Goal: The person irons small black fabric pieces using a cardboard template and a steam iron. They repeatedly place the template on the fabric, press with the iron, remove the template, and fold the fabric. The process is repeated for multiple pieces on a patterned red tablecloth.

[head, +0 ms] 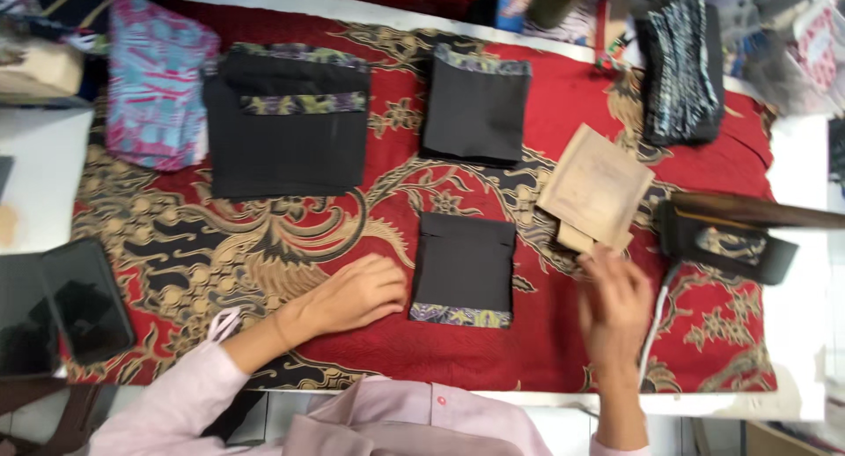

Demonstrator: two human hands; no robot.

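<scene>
A small black fabric piece [464,264] with a patterned purple band along its near edge lies flat on the red and gold patterned cloth [546,342]. My left hand [356,293] rests palm down on the cloth just left of that piece, fingers together, holding nothing. My right hand [613,308] is to the right of it, fingers loosely spread, fingertips at the near edge of a tan cardboard template [597,188]. Whether it touches the card is blurred.
Two more black pieces with patterned bands lie farther back: a large stack [290,139] and a smaller one [476,108]. A dark iron [731,236] sits at right with its white cord. A stack of dark fabric [679,69], pink-blue cloth [158,77] and a phone [86,299] surround.
</scene>
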